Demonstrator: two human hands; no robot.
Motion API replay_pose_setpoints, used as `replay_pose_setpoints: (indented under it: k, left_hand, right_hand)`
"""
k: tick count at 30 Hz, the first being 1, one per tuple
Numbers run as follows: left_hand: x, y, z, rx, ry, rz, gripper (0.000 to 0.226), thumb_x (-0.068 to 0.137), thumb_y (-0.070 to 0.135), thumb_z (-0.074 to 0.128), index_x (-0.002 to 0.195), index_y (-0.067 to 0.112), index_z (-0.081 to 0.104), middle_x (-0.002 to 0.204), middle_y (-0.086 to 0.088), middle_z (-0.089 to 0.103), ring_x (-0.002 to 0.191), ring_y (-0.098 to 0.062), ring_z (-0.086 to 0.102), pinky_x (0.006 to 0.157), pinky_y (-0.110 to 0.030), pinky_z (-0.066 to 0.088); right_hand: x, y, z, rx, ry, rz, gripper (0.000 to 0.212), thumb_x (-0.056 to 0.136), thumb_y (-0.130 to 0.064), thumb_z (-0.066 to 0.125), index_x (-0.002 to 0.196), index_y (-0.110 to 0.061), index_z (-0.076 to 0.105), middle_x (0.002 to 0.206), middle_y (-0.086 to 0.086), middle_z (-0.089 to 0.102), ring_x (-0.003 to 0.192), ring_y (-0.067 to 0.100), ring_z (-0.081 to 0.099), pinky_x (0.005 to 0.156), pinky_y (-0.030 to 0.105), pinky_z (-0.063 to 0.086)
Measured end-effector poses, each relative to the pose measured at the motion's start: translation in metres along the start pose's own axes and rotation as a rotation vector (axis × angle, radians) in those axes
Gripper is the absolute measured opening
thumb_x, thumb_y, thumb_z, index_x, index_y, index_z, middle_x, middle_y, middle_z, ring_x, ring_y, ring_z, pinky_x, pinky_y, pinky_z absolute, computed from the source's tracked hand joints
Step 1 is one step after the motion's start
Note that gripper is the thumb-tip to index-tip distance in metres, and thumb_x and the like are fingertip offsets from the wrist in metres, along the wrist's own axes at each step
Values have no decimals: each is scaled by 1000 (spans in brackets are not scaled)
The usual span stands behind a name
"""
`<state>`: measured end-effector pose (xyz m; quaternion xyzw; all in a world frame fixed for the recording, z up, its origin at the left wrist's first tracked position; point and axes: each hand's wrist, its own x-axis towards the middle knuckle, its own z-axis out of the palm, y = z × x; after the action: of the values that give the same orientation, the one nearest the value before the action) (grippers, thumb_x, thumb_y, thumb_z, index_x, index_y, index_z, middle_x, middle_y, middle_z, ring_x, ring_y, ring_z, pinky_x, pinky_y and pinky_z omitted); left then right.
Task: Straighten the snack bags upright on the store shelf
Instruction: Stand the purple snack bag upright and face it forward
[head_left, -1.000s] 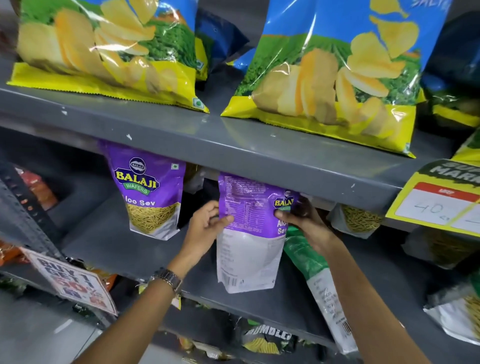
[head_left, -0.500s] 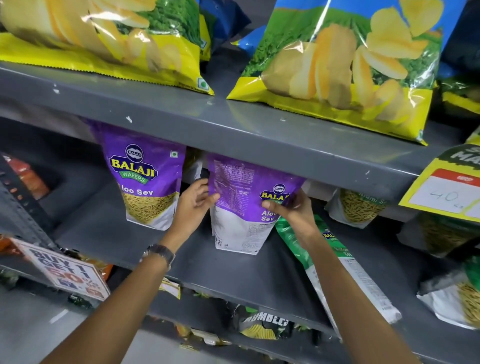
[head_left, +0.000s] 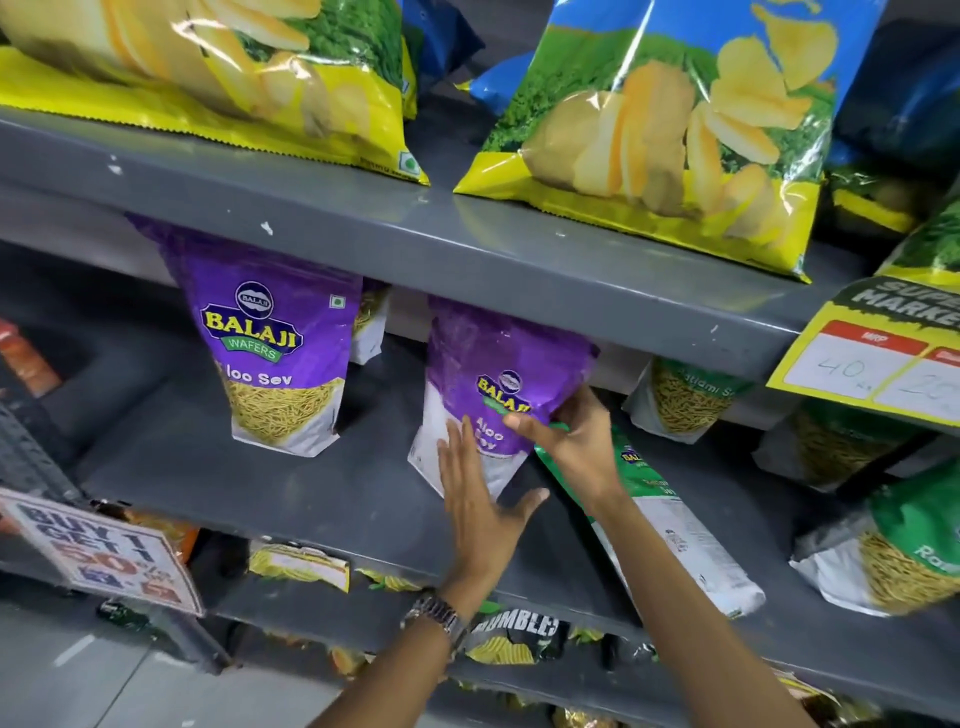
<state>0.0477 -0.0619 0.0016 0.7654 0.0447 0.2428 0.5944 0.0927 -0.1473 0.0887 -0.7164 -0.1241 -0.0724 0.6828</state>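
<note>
A purple Aloo Sev bag (head_left: 498, 364) stands on the grey middle shelf (head_left: 322, 493), its front turned to me. My right hand (head_left: 571, 441) grips its right edge. My left hand (head_left: 478, 499), fingers spread, lies flat against the bag's lower front. A second purple Aloo Sev bag (head_left: 275, 353) stands upright to the left. A green-and-white bag (head_left: 660, 525) lies flat on the shelf just right of my right hand, partly under my forearm.
Large yellow chip bags (head_left: 675, 145) lean on the upper shelf (head_left: 467, 244). Green sev bags (head_left: 691, 400) sit at the right, one (head_left: 914, 551) near the shelf edge. A price tag (head_left: 878, 358) hangs at the right, a promo sign (head_left: 98, 551) at the lower left.
The purple bag has moved back onto the shelf and turned its front toward me. My left hand left the bag's side and now presses flat on its front.
</note>
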Motion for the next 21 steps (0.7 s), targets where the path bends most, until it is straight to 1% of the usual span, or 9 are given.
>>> replay_pose_setpoints:
  k: [3, 6, 9, 11, 12, 14, 17, 19, 21]
  left_hand:
    - [12, -2, -6, 4, 43, -20, 124, 52, 64, 74, 147, 11, 14, 156, -3, 14, 146, -27, 10, 117, -48, 19]
    - [27, -7, -14, 16, 82, -39, 121, 49, 65, 74, 145, 13, 22, 153, -11, 29, 141, -27, 28, 110, -50, 33]
    - [43, -23, -27, -6, 94, 11, 107, 50, 40, 87, 140, 17, 34, 130, -10, 37, 118, -21, 46, 102, -23, 38]
    - [54, -31, -41, -23, 36, 36, 103, 49, 33, 89, 137, 21, 39, 113, -2, 35, 101, -13, 45, 90, -3, 32]
    - [59, -34, -48, -28, 1, 36, 101, 48, 32, 90, 136, 22, 41, 109, 2, 37, 100, -11, 45, 87, -3, 32]
    - [70, -41, -63, -14, -54, 22, 96, 48, 33, 90, 132, 21, 45, 107, 11, 45, 106, -9, 40, 93, -19, 35]
    - [81, -46, -81, 5, -169, -12, 97, 48, 45, 86, 132, 22, 43, 108, 24, 47, 107, 0, 32, 95, -27, 34]
    - [88, -47, -88, -26, -260, 2, 99, 49, 52, 84, 133, 27, 40, 113, 24, 49, 110, -5, 38, 94, -26, 36]
    - [95, -47, -94, -63, -296, 22, 93, 53, 44, 85, 132, 32, 37, 119, 14, 50, 112, -4, 46, 96, -27, 39]
  right_hand:
    - [-8, -1, 5, 15, -69, 20, 47, 64, 4, 81, 99, -20, 62, 97, 1, 70, 83, 7, 67, 73, 21, 54]
    - [-10, -5, 7, 8, -164, 67, 48, 63, -5, 81, 102, -24, 62, 101, -3, 71, 94, 11, 66, 84, 28, 55]
    - [-1, -8, 4, 41, -194, 82, 40, 67, -9, 76, 103, -22, 63, 97, -4, 76, 98, 12, 67, 86, 27, 55]
    - [10, -5, 2, 64, -70, 48, 37, 69, 0, 76, 100, -15, 62, 94, 1, 75, 88, 9, 69, 78, 23, 55]
    - [17, -3, 1, 63, 6, 34, 42, 68, 8, 75, 99, -15, 59, 94, 4, 71, 84, 6, 69, 74, 21, 55]
    - [28, 3, 0, 36, 94, 56, 57, 64, 16, 74, 103, -19, 53, 100, 0, 62, 84, 1, 66, 68, 17, 55]
    - [37, 11, -3, 33, 15, 161, 68, 63, 17, 75, 112, -20, 48, 107, -2, 64, 89, 4, 68, 67, 18, 56]
    - [38, 17, -6, 19, -44, 209, 64, 63, 12, 77, 117, -11, 50, 112, 10, 68, 88, 6, 70, 68, 19, 55]
    - [38, 22, -5, -16, -44, 220, 59, 62, 7, 80, 114, -2, 53, 112, 18, 68, 85, 10, 70, 68, 18, 55]
